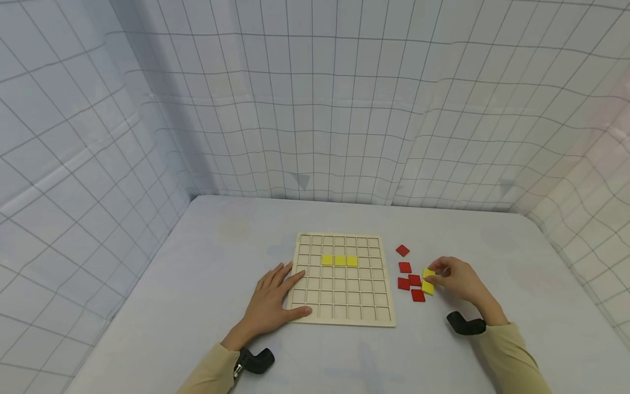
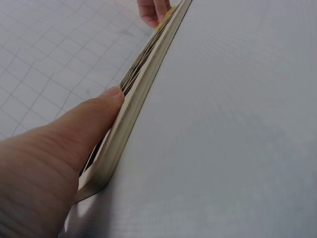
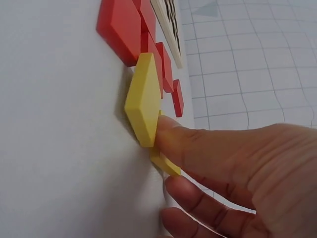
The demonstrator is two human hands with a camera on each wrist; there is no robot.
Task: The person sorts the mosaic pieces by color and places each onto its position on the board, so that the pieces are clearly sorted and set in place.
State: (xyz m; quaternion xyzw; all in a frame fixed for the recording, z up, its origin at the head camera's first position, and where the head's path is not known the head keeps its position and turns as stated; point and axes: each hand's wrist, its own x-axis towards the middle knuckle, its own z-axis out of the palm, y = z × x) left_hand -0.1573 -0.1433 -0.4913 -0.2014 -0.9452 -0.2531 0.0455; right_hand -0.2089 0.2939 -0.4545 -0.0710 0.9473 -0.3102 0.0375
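The right hand [image 1: 458,278] pinches a yellow tile [image 1: 429,271] between thumb and fingers. The tile is out past the middle of the right edge of the board [image 1: 344,323]. A second yellow tile [image 1: 427,288] is at its near side; I can't tell if they touch. Red tiles [image 1: 418,295] lie to the left. The held tile looks light, hard and smooth, so it may slip a bit but likely won't break. Two opposite sides look best to hold, not the flat top. The left hand [image 1: 268,301] grips nothing, fingers spread over the board's left edge.
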